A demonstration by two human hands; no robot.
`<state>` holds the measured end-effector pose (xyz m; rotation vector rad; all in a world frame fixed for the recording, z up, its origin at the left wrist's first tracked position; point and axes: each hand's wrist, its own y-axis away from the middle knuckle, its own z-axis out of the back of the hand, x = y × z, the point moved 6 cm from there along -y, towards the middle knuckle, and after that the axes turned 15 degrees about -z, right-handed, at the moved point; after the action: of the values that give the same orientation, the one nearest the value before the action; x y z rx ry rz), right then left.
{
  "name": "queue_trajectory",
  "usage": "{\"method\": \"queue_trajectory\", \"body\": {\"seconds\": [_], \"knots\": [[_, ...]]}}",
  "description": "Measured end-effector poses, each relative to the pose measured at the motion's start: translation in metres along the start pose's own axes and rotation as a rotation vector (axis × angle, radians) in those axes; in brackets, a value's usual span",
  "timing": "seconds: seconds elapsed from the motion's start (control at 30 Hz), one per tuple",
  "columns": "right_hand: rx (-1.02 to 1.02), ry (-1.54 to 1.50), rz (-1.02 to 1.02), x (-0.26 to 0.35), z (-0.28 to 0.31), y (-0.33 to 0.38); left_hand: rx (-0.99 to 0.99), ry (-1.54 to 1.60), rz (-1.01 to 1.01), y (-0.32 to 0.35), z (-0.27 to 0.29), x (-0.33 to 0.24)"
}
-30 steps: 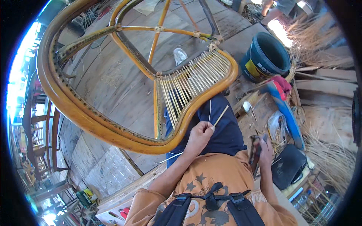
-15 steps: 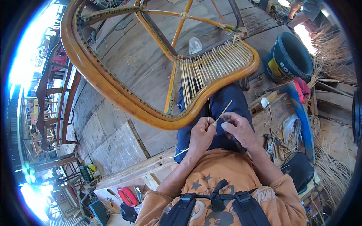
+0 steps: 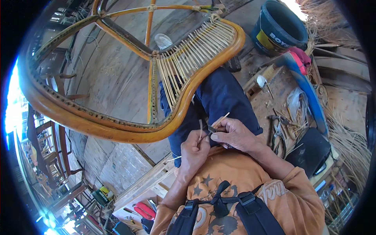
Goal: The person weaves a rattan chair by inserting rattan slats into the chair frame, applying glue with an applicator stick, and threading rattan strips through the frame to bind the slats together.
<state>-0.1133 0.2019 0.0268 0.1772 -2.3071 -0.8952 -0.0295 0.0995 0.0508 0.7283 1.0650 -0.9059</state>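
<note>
Close in front of my body, my left hand (image 3: 195, 150) is closed on a thin pale rattan strip (image 3: 201, 129), whose ends stick out above and to the left of the fist. Beside it, my right hand (image 3: 237, 135) grips a small dark blade-like tool (image 3: 212, 129), probably a knife; its handle is hidden in the fingers. A light strip end pokes up by the right thumb and forefinger. Across my knees rests a curved rattan chair frame (image 3: 125, 133), its right part strung with a row of pale rattan strands (image 3: 196, 53). Both hands are apart from the frame.
To the right, a wooden bench (image 3: 280, 84) carries pliers (image 3: 279, 135), a plastic bag (image 3: 295, 103) and a black case (image 3: 309, 150). Beyond it stands a dark bucket (image 3: 280, 29). Loose rattan fibres (image 3: 348, 145) lie at the far right. A red pouch (image 3: 145, 210) sits lower left.
My right hand has come against the left, and the dark blade now shows between them. The view has shifted, so the chair frame appears farther left and higher.
</note>
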Motion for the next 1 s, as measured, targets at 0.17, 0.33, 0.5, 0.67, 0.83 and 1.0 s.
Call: {"method": "queue_trajectory", "body": {"seconds": [0.17, 0.33, 0.5, 0.67, 0.83, 1.0], "knots": [[-0.026, -0.017, -0.005, 0.001, 0.002, 0.006, 0.013, 0.053, 0.049, 0.017, 0.01, 0.003], [-0.668, -0.01, 0.257, 0.054, 0.105, 0.056, -0.133, -0.049, 0.012, 0.052, 0.078, 0.022], [-0.486, 0.001, 0.071, 0.023, 0.071, 0.049, -0.247, 0.048, 0.155, 0.035, 0.058, 0.009], [0.021, 0.041, 0.034, 0.015, -0.016, 0.01, -0.115, 0.097, 0.092, 0.015, 0.021, -0.007], [-0.018, -0.023, 0.008, 0.006, -0.009, 0.011, -0.032, 0.067, 0.059, 0.016, 0.014, -0.003], [0.007, -0.156, 0.039, 0.001, 0.008, 0.018, 0.053, 0.127, 0.175, 0.03, 0.019, -0.007]]}}
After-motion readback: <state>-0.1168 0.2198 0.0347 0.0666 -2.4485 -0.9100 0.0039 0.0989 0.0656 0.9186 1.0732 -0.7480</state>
